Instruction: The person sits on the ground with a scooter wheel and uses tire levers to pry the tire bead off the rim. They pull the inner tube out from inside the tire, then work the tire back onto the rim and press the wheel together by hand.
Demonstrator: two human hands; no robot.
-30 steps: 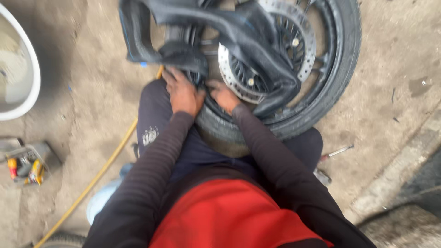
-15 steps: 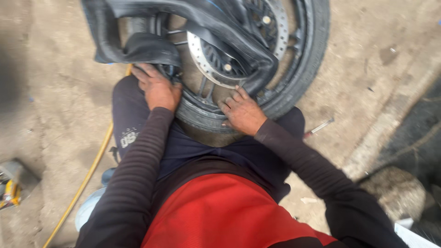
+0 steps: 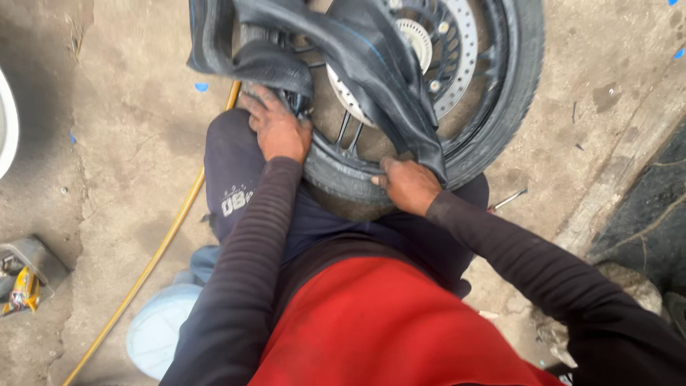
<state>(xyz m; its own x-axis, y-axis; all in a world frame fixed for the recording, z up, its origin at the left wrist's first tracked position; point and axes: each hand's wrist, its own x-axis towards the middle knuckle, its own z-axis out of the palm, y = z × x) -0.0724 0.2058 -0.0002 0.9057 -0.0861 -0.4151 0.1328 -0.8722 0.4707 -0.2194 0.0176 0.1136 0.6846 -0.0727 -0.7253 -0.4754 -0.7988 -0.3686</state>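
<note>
A black motorcycle wheel lies flat on the concrete, its tyre [image 3: 500, 129] around a spoked rim with a silver brake disc [image 3: 457, 43]. A limp black inner tube [image 3: 343, 50] drapes across the wheel. My left hand [image 3: 279, 129] grips the tube's folded end at the tyre's near left edge. My right hand [image 3: 407, 182] presses on the tyre's near edge, fingers curled over the rim where the tube hangs down. My knees sit against the tyre.
A yellow hose [image 3: 157, 250] runs along the ground on the left. A small box of tools [image 3: 25, 275] sits at the far left, a pale round tub rim [image 3: 7, 121] above it. A thin metal tool [image 3: 507, 200] lies right of the wheel, beside a raised kerb [image 3: 622, 164].
My right hand has slid right along the tyre's near edge, from beside the left hand to under the hanging tube. The left hand stays on the tube's folded end. The view has shifted.
</note>
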